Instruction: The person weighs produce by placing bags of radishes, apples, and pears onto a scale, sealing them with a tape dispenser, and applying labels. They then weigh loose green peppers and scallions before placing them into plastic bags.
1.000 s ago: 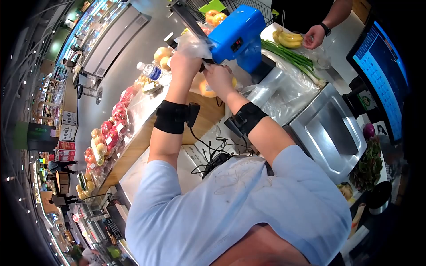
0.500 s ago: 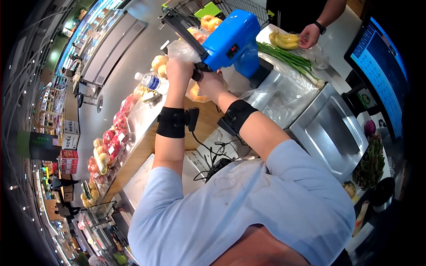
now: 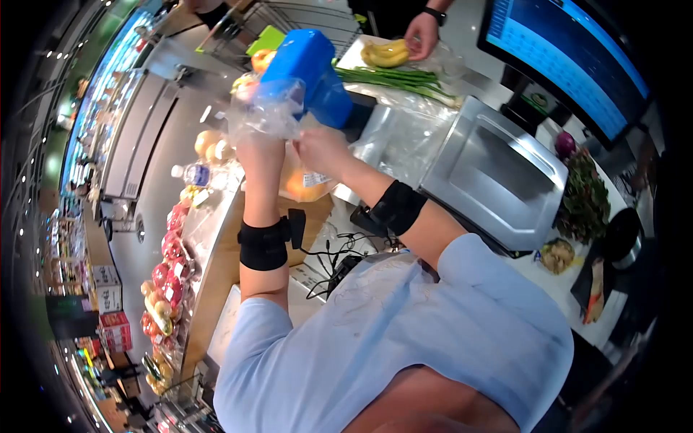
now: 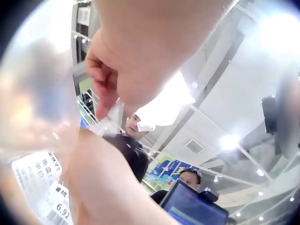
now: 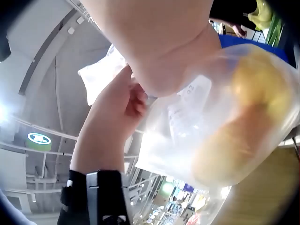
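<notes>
A clear plastic bag [image 3: 294, 189] of yellow-orange fruit hangs below my two hands, in front of the blue machine [image 3: 303, 68]. My left hand [image 3: 261, 153] holds the bag's gathered neck, and loose crumpled plastic [image 3: 268, 114] sticks up above it. On the other side of the neck, my right hand [image 3: 323, 151] pinches the plastic with curled fingers. Printed price labels [image 4: 56, 206] show on the bag in the left wrist view. In the right wrist view the rounded fruit [image 5: 258, 86] shows through the cloudy plastic.
A steel scale [image 3: 498, 173] stands to the right, with green onions [image 3: 397, 78] and bananas [image 3: 386, 53] behind it. Another person's hand [image 3: 422, 35] touches the bananas. Bagged red produce [image 3: 172, 263] and a water bottle [image 3: 191, 174] line the counter's left side. A monitor [image 3: 570, 58] rises at back right.
Both hands have come away from the blue machine's dark arm toward the body, bringing the bag. Its crumpled top now stands up in front of the machine. The head view has turned right.
</notes>
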Available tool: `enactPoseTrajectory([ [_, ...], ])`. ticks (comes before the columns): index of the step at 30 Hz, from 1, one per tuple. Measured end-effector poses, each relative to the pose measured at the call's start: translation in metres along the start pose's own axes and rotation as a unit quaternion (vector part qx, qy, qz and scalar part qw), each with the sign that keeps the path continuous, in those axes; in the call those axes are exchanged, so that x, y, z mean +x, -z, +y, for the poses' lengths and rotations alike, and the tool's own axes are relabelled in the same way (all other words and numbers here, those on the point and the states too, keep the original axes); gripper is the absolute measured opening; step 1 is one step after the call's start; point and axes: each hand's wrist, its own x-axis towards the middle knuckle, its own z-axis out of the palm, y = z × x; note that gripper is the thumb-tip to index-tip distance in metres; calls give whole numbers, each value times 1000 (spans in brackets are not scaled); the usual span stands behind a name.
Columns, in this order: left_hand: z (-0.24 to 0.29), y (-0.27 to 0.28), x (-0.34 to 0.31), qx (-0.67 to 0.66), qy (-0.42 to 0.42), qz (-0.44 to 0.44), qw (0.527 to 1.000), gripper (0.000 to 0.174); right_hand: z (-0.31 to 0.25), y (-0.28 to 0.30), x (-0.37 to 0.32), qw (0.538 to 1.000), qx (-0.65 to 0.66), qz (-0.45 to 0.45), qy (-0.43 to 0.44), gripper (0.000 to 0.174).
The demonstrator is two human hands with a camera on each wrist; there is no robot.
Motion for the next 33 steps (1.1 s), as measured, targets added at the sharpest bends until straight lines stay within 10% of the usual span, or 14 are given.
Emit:
enactPoseTrajectory([
  [4,33,-22,18,-242,259,-252,900,43,87,15,11,981,186,11,-47,31],
  [9,51,-40,9,-251,216,-32,943,26,153,83,10,878,379,24,-292,38],
  [17,44,-140,-48,-414,291,-210,836,21,235,140,35,936,259,47,-232,27],
  [19,43,-162,-58,-388,287,-261,836,22,245,148,53,973,-113,28,-198,30],
  [21,44,-169,-62,-381,299,-281,828,23,183,182,67,958,-8,127,-259,49],
  [23,45,-167,-60,-296,276,-314,859,26,214,174,97,929,-61,358,-75,47],
  [26,36,-178,-76,-188,162,-241,938,39,181,194,90,892,-98,442,10,43],
  [29,34,-169,-88,-148,145,-322,924,50,219,160,77,941,-132,230,-210,33],
  [33,34,-172,-110,-151,166,-371,901,53,333,78,60,934,-284,2,-217,22],
])
